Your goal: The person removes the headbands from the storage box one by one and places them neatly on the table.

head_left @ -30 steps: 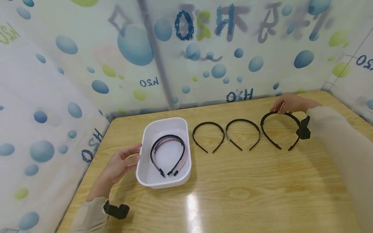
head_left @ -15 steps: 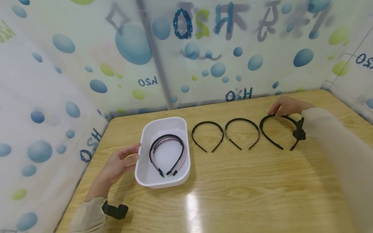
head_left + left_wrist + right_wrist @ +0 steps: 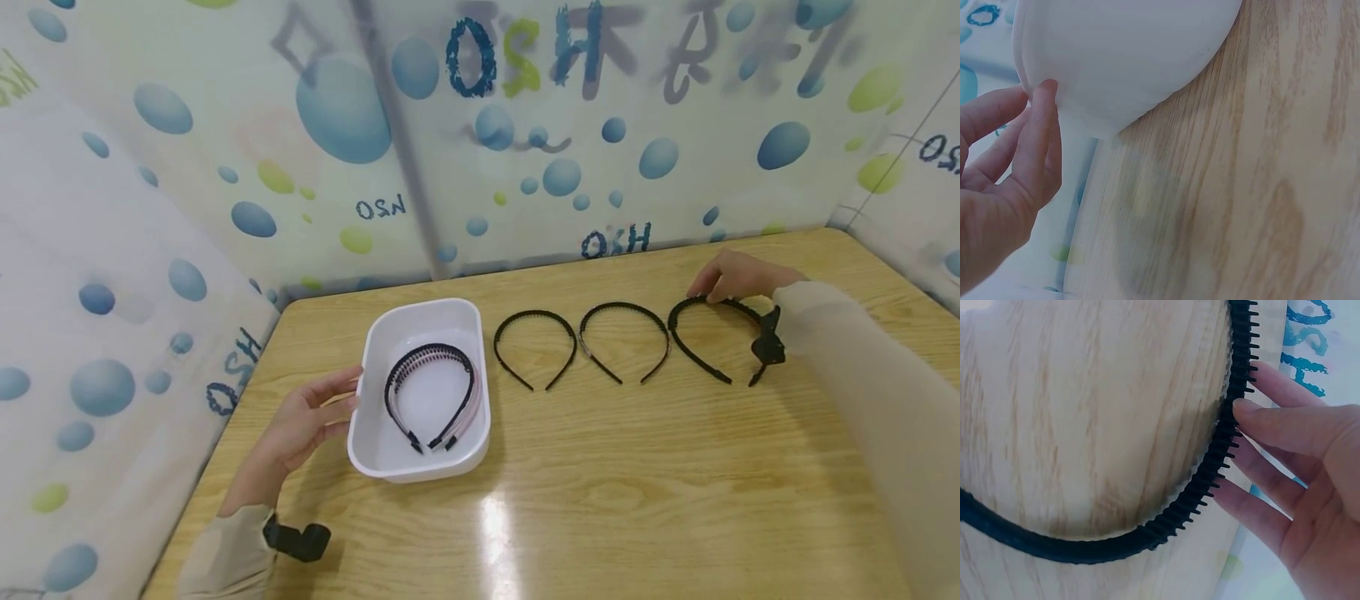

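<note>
In the head view, my right hand pinches the top of a black headband at the right of the row. The right wrist view shows the thumb on the toothed band, with the fingers behind it. My left hand touches the left side of a white tray with extended fingers. In the left wrist view, the fingertips meet the tray's outer wall near its rim. Inside the tray lie overlapping headbands, a black one over pink ones.
Two more black headbands, one beside the tray and one in the middle of the row, lie on the wooden table. A wall covering printed with bubbles rises behind the table and at both sides.
My right hand has brought the black headband slightly left and lower, closer to the middle one. My left hand stays against the tray.
</note>
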A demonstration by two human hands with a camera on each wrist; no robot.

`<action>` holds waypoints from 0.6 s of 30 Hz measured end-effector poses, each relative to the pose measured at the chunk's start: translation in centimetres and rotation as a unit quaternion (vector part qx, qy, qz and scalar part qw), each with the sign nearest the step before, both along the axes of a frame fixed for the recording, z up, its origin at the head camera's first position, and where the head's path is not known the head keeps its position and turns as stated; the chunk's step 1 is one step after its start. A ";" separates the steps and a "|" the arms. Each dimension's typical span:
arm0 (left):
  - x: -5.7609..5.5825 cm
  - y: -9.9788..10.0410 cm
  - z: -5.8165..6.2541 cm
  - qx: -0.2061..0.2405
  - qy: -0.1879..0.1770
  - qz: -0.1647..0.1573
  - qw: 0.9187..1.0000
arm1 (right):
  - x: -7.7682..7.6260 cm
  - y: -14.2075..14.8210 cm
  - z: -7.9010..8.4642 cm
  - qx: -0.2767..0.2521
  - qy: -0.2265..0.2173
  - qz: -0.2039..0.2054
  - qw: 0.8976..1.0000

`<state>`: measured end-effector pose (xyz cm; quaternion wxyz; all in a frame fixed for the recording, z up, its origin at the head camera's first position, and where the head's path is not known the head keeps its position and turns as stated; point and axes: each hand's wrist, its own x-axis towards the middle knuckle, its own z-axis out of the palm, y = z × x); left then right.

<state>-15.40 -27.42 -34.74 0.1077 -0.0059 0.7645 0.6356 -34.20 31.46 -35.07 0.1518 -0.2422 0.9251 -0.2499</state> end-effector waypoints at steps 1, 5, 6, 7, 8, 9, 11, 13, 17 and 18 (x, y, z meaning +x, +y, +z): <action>0.0 0.0 0.0 0.000 0.000 0.000 1.000 | 0.0 0.1 -0.1 -0.008 0.002 0.004 1.000; 0.0 -0.1 -0.1 -0.001 0.001 0.001 1.000 | -0.1 0.5 -0.4 -0.053 0.004 0.031 0.998; 0.0 -0.1 -0.1 -0.002 0.001 0.001 1.000 | -0.1 0.6 -0.4 -0.059 0.003 0.035 0.998; 0.0 -0.1 -0.1 -0.002 0.001 0.002 1.000 | -0.1 0.6 -0.4 -0.064 0.007 0.040 0.997; 0.0 -0.1 -0.1 -0.002 0.001 0.001 1.000 | 0.0 0.5 -0.4 -0.060 0.005 0.037 0.998; 0.0 -0.1 -0.1 -0.002 0.002 0.002 1.000 | 0.0 0.5 -0.4 -0.055 0.006 0.033 0.998; 0.0 -0.1 -0.1 -0.002 0.002 0.001 1.000 | 0.3 0.1 -0.1 -0.029 0.007 0.013 0.999; 0.0 -0.2 -0.1 -0.002 0.002 0.002 1.000 | 0.4 0.0 -0.1 -0.014 0.014 0.004 1.000; -0.1 -0.1 -0.1 -0.004 0.001 0.006 1.000 | 0.4 0.0 -0.3 -0.002 0.017 -0.002 1.000; -0.1 -0.1 -0.1 -0.005 0.000 0.007 1.000 | 0.4 0.1 -0.4 -0.002 0.017 -0.001 1.000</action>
